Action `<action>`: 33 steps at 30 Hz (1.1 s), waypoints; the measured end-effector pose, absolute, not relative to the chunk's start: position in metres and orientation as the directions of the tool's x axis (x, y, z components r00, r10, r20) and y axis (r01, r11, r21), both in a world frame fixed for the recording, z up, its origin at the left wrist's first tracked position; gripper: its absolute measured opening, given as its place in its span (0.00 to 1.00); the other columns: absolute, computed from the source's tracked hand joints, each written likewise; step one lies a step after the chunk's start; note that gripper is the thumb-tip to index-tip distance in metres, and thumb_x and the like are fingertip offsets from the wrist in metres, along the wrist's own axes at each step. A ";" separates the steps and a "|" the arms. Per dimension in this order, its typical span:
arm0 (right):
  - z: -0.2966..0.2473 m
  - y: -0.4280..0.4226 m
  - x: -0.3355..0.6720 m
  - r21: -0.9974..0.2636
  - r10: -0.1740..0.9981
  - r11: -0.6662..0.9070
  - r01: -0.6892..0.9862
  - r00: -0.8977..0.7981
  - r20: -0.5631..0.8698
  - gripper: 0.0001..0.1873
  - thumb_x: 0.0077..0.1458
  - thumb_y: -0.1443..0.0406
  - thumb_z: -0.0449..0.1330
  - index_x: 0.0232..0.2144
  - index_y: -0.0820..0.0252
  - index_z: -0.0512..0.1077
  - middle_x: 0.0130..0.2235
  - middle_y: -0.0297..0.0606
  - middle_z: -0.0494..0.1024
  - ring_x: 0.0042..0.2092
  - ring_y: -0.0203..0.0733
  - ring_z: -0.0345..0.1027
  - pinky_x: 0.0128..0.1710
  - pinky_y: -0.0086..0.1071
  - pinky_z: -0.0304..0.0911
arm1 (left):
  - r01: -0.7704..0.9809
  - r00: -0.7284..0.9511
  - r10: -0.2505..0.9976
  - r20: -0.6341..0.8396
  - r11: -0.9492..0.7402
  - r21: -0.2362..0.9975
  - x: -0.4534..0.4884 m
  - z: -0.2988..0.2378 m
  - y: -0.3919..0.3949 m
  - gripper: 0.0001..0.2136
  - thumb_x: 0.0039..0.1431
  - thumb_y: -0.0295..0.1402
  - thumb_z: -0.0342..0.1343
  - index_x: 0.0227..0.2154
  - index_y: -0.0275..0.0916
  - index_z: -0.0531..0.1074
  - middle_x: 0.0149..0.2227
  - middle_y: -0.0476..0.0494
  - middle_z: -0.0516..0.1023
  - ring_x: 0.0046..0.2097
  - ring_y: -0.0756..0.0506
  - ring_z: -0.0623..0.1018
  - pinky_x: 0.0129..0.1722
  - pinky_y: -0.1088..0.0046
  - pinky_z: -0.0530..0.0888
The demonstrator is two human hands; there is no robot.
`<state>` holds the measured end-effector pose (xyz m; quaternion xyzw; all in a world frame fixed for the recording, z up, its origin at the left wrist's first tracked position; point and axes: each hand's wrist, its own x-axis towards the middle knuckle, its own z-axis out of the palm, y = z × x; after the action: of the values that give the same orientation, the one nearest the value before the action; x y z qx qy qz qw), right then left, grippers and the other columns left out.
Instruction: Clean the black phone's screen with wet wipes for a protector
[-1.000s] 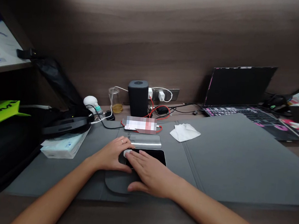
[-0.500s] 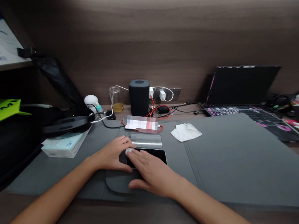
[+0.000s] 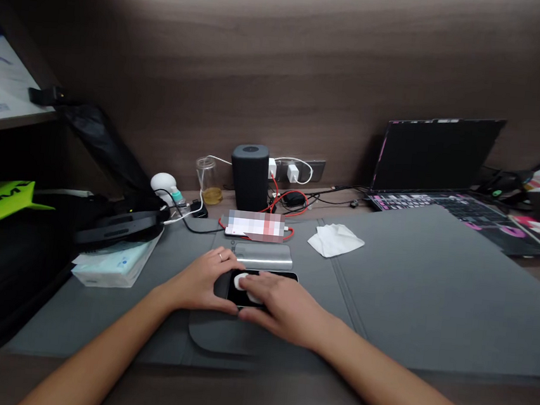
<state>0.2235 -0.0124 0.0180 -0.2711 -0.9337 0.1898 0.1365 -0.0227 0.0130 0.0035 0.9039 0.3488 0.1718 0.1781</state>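
Note:
A smartphone (image 3: 231, 295) with a dark screen lies flat on the grey desk mat. My left hand (image 3: 201, 280), a ring on one finger, grips the phone's left end, with the thumb at the near edge and the fingers at the far edge. Fingers of my right hand (image 3: 288, 309) press a small white wipe (image 3: 240, 280) onto the screen. They cover part of the wipe and much of the phone's right half. Just beyond the phone lies a silver-grey flat case (image 3: 263, 255).
A crumpled white tissue (image 3: 336, 241) lies to the right, a tissue pack (image 3: 118, 264) to the left. Behind stand a black speaker (image 3: 249, 178), a glass (image 3: 209, 181) with amber liquid and several cables. An open laptop (image 3: 436, 158) is at the back right.
My right hand has slid the wipe a little to the right and nearer me from the phone's left end, and more of the wipe shows. My left hand stays in place.

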 end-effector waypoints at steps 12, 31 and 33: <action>0.023 -0.022 0.221 -0.393 0.498 0.825 0.406 -0.851 0.167 0.22 0.66 0.53 0.57 0.54 0.62 0.68 0.50 0.47 0.78 0.52 0.51 0.72 0.51 0.42 0.67 | 0.570 0.699 0.688 0.196 -0.701 0.429 -0.023 0.005 0.012 0.32 0.48 0.51 0.69 0.54 0.42 0.70 0.47 0.41 0.72 0.49 0.38 0.71 0.50 0.60 0.71; 0.021 -0.011 0.235 -0.299 0.692 0.710 0.637 -0.709 0.133 0.15 0.69 0.61 0.52 0.52 0.62 0.70 0.47 0.48 0.80 0.49 0.51 0.74 0.49 0.43 0.68 | 0.584 0.696 0.698 0.165 -0.685 0.435 -0.022 0.004 0.012 0.33 0.48 0.53 0.68 0.54 0.42 0.69 0.48 0.40 0.72 0.49 0.38 0.71 0.50 0.60 0.70; 0.022 -0.010 0.238 -0.304 0.705 0.696 0.650 -0.698 0.123 0.14 0.69 0.62 0.52 0.52 0.62 0.70 0.48 0.48 0.79 0.48 0.50 0.75 0.46 0.41 0.69 | 0.582 0.696 0.698 0.169 -0.686 0.438 -0.022 0.003 0.013 0.33 0.48 0.54 0.68 0.54 0.42 0.70 0.47 0.40 0.72 0.49 0.38 0.72 0.50 0.60 0.71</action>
<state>0.2376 -0.0099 0.0218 -0.3709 -0.9137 0.1195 0.1157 -0.0222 0.0126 0.0033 0.9035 0.3540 0.1632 0.1782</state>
